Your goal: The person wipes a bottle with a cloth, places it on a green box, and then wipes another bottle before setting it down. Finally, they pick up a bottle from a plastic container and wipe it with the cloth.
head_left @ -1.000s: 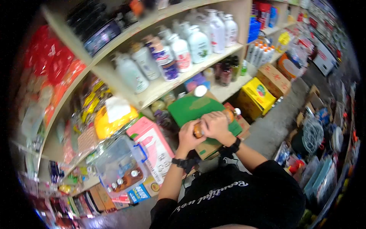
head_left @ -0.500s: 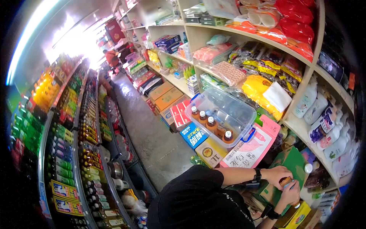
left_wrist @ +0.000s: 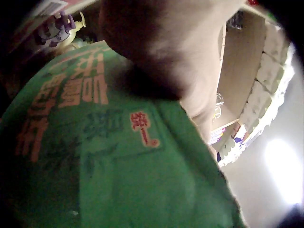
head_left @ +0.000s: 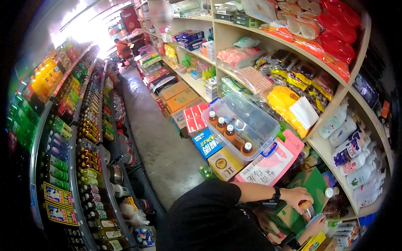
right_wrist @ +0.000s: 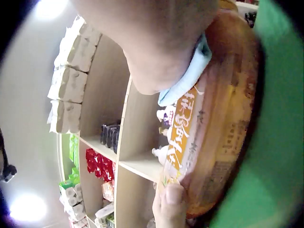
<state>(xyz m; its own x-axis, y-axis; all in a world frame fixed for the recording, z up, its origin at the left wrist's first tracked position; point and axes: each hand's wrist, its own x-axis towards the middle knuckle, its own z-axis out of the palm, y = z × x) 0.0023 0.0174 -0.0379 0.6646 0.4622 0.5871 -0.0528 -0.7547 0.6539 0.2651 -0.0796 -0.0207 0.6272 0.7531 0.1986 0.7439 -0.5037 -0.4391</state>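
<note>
At the lower right of the head view my left hand [head_left: 295,196] grips one end of a plastic bottle [head_left: 307,212] of amber drink. A light blue cloth [head_left: 319,218] lies against that bottle, held in my right hand [head_left: 315,227]. The right wrist view shows the bottle's orange and white label [right_wrist: 183,126] up close, with the cloth pressed along its side and a fingertip on its lower end. Under the hands stands a green cardboard box [head_left: 312,182], its printed side filling much of the left wrist view.
A clear plastic bin [head_left: 268,129] with several similar white-capped bottles [head_left: 229,133] sits on boxes beside a pink carton [head_left: 274,161]. Shelves with pump bottles [head_left: 358,180] rise at the right. A grey floor aisle [head_left: 155,138] runs between them and drink racks [head_left: 90,167] at the left.
The head view has swung from the pump-bottle shelf to the aisle and bin. The hands have drawn a little apart on the bottle, leaving more of it showing.
</note>
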